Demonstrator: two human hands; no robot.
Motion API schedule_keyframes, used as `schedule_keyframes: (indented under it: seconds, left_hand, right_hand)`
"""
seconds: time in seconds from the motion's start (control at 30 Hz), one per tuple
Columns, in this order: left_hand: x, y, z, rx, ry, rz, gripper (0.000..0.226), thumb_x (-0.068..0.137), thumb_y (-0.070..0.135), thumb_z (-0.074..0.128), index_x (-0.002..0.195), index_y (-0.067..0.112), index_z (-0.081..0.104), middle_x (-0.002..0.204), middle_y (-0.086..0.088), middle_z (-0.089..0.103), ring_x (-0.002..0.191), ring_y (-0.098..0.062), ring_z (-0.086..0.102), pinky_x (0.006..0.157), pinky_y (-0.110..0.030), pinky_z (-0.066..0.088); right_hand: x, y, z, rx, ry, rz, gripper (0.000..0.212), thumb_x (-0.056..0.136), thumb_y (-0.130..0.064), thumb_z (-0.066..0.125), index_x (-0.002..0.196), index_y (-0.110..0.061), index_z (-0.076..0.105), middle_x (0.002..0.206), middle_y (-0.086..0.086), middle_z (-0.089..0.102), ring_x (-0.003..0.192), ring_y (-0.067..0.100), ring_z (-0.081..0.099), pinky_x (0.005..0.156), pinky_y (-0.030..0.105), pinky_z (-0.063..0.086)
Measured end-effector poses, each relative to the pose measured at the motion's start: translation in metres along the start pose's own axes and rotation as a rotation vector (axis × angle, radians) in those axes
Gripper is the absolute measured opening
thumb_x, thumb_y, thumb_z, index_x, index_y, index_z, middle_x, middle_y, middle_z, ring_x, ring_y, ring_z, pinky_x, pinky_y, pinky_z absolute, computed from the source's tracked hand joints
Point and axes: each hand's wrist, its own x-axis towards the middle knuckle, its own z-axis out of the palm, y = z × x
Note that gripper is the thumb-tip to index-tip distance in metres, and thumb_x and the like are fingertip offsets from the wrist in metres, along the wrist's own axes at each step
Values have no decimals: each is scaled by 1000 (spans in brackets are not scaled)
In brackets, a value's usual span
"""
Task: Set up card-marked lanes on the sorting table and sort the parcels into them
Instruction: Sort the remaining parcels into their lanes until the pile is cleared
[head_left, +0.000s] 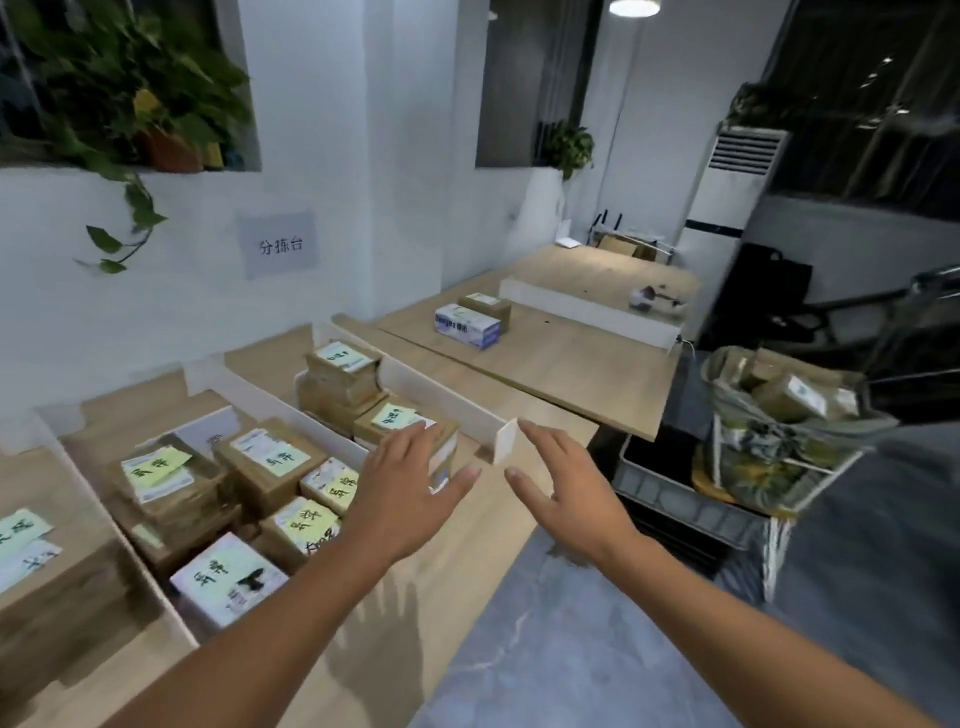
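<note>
The wooden sorting table is split into lanes by white card dividers. Brown parcels with yellow and white handwritten labels fill the middle lane. A stack of parcels stands in the right lane, with one more parcel in front of it. My left hand hovers open with spread fingers just over that front parcel's near end. My right hand is open too, held above the table edge beside the divider's end. Neither hand holds anything.
A trolley at the right carries a sack with several more parcels. A second table behind holds a blue-white box and a brown box. Parcels also sit in the far-left lane. Grey floor lies below right.
</note>
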Motion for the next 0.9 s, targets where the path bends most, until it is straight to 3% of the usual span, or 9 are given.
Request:
schedule_keyframes:
  seconds: [0.17, 0.4, 0.53, 0.6, 0.73, 0.9]
  left_hand:
    - [59, 39, 53, -25, -41, -12, 85, 86, 81, 37, 155, 32, 35, 162, 7, 31, 150, -16, 20, 122, -43, 24]
    - [165, 53, 130, -174, -32, -29, 75, 88, 74, 44, 151, 34, 40, 156, 8, 37, 144, -13, 32, 116, -41, 35]
    - [248, 52, 178, -216, -9, -39, 71, 91, 68, 50, 152, 32, 40, 156, 9, 36, 145, -11, 30, 117, -36, 31]
    - [295, 51, 198, -220, -10, -69, 71, 92, 66, 50, 153, 30, 40, 156, 6, 37, 145, -13, 31, 118, -38, 32]
    - [384, 52, 232, -218, -20, -93, 81, 88, 74, 43, 154, 27, 39, 157, 3, 37, 146, -15, 30, 119, -40, 30]
    - [471, 59, 281, -194, -23, -137, 79, 89, 74, 43, 152, 27, 40, 158, 0, 35, 148, -18, 28, 120, -42, 30]
  right_hand:
    - [28, 78, -23, -38, 14, 30, 66, 101, -57, 48, 159, -30, 33, 154, -11, 41, 142, 6, 34, 113, 22, 29]
    - [108, 183, -21, -39, -27, 66, 70, 97, -68, 41, 158, -35, 31, 156, -12, 39, 143, 7, 33, 115, 25, 30]
    - [179, 244, -21, -32, -73, 91, 71, 97, -67, 42, 158, -34, 31, 154, -9, 42, 135, 12, 44, 108, 38, 44]
    - [219, 272, -23, -33, -89, 102, 68, 99, -63, 45, 158, -31, 33, 152, -7, 43, 135, 14, 44, 108, 39, 44]
    - [295, 322, -29, -34, -91, 93, 66, 101, -55, 48, 159, -27, 33, 152, -4, 44, 141, 15, 39, 117, 34, 34]
    - [365, 390, -31, 13, -114, 90, 64, 103, -50, 49, 159, -27, 32, 154, -5, 42, 142, 13, 37, 117, 24, 28]
